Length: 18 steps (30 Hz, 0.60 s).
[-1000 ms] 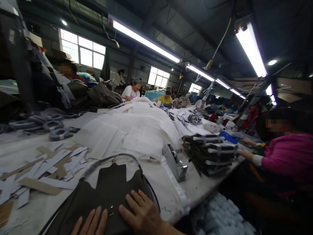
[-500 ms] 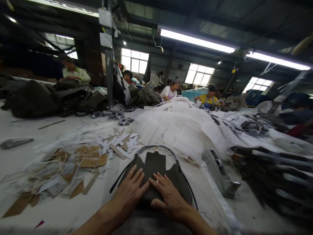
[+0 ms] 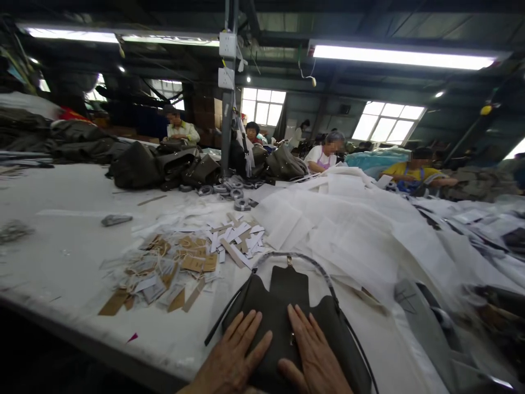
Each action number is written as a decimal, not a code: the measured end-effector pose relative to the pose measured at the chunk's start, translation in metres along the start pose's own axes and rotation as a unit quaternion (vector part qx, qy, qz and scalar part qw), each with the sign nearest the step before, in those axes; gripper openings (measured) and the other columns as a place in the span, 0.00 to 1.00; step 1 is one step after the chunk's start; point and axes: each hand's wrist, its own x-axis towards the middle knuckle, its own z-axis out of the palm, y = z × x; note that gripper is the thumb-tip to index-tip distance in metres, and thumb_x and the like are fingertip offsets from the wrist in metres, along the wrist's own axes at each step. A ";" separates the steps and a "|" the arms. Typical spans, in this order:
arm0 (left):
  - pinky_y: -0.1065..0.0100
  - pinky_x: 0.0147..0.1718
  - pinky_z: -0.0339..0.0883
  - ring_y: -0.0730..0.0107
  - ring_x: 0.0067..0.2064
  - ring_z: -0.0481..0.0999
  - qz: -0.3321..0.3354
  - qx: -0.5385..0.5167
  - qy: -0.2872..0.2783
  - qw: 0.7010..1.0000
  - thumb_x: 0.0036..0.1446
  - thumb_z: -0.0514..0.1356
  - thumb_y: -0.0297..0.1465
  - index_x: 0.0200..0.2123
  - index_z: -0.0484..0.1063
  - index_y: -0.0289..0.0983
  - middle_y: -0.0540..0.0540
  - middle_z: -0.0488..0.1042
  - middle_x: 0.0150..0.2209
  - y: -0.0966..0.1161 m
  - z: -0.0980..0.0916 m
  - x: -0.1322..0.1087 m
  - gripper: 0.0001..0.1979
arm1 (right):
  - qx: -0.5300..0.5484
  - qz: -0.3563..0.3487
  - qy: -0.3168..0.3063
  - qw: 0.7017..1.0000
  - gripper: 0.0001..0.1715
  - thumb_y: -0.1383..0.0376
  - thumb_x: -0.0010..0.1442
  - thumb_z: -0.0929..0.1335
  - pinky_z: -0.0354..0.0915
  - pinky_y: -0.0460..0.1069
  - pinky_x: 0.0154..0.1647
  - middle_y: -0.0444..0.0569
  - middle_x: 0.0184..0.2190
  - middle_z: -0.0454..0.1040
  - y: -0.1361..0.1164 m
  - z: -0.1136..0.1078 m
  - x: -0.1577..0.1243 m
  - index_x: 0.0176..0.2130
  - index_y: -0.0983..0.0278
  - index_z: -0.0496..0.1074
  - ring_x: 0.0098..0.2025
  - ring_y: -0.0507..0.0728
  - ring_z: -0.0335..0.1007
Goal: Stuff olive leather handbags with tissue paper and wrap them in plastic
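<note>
left hand (image 3: 234, 350) and right hand (image 3: 314, 347), flat, gripping nothing, have parted on the broad dark-olive leathery handbag (image 3: 275, 309), baring its middle.

Shown from behind and above: left hand (image 3: 229, 355) and right hand (image 3: 315, 358), both palm down, side by side and apart, with backs uppermost. At left, fingers extended and slanting up and inward, the index splayed from the rest; thumb hard to make out. At right, fingers straight, leaning slightly outward toward the wrist; thumb spread inward toward the opposite hand.
</note>
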 end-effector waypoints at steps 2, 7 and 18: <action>0.52 0.62 0.55 0.50 0.66 0.57 0.027 0.032 -0.001 0.999 0.63 0.58 0.40 0.68 0.50 0.34 0.34 0.62 0.64 0.005 0.007 0.008 0.36 | -0.003 -0.008 -0.011 1.000 0.56 0.46 0.64 0.65 0.61 0.67 0.61 0.59 0.68 0.52 0.001 0.001 0.003 0.70 0.62 0.28 0.67 0.70 0.54; 0.56 0.63 0.53 0.50 0.66 0.58 0.042 -0.033 -0.047 0.997 0.64 0.53 0.48 0.68 0.47 0.25 0.31 0.60 0.65 0.021 0.022 0.039 0.41 | 0.061 0.023 -0.132 0.989 0.49 0.43 0.64 0.63 0.52 0.65 0.67 0.61 0.69 0.48 0.003 -0.030 0.015 0.69 0.69 0.48 0.70 0.68 0.46; 0.61 0.51 0.69 0.65 0.45 0.76 -0.041 -0.241 -0.020 0.970 0.65 0.56 0.40 0.40 0.71 0.41 0.48 0.76 0.42 0.031 0.007 0.071 0.10 | 0.136 0.123 -0.261 0.948 0.50 0.42 0.59 0.68 0.38 0.68 0.70 0.57 0.71 0.43 0.015 -0.084 0.021 0.69 0.60 0.51 0.72 0.69 0.36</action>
